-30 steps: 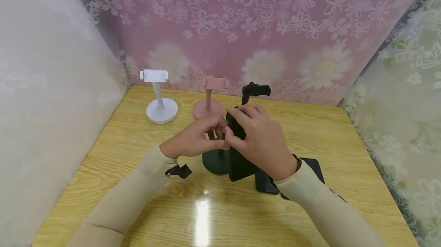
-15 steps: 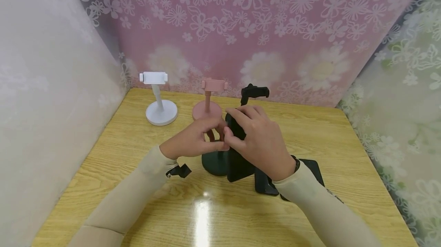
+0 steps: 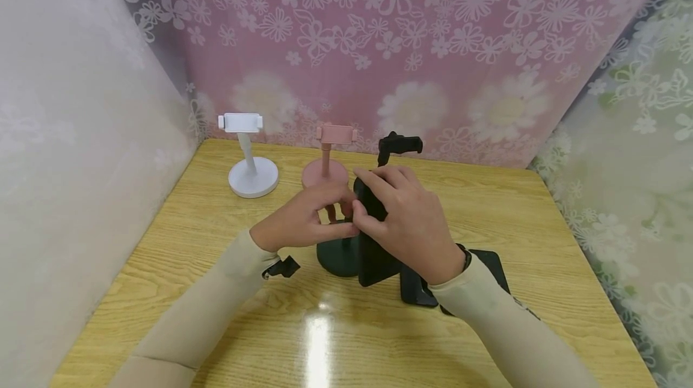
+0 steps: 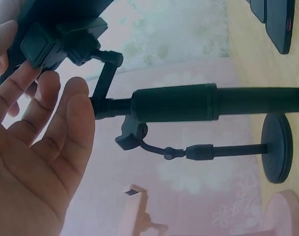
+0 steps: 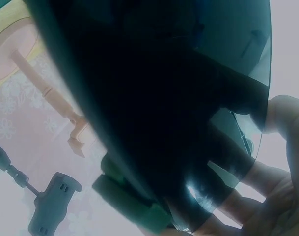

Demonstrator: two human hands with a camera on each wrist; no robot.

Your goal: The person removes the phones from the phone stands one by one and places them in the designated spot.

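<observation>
In the head view a black smartphone (image 3: 376, 261) stands on edge above the round base of a dark green phone stand (image 3: 337, 255). My right hand (image 3: 411, 213) grips the phone by its upper edge, and the fingers reflect in its glossy screen (image 5: 154, 98) in the right wrist view. My left hand (image 3: 305, 216) holds the stand's clamp with thumb and fingers bent around it. The left wrist view shows that clamp (image 4: 80, 42) against the back of the phone, on an angled arm over the upright pole (image 4: 174, 104). Part of the clamp is hidden by fingers.
Behind stand a white phone stand (image 3: 253, 178), a pink phone stand (image 3: 337, 134) and a black phone stand (image 3: 402, 145). More dark phones (image 3: 415, 292) lie flat under my right forearm. A patterned curtain (image 3: 346, 45) borders the table's back edge.
The head view has shifted slightly. Both hands keep their places on the phone and the clamp, with only tiny finger movement.
</observation>
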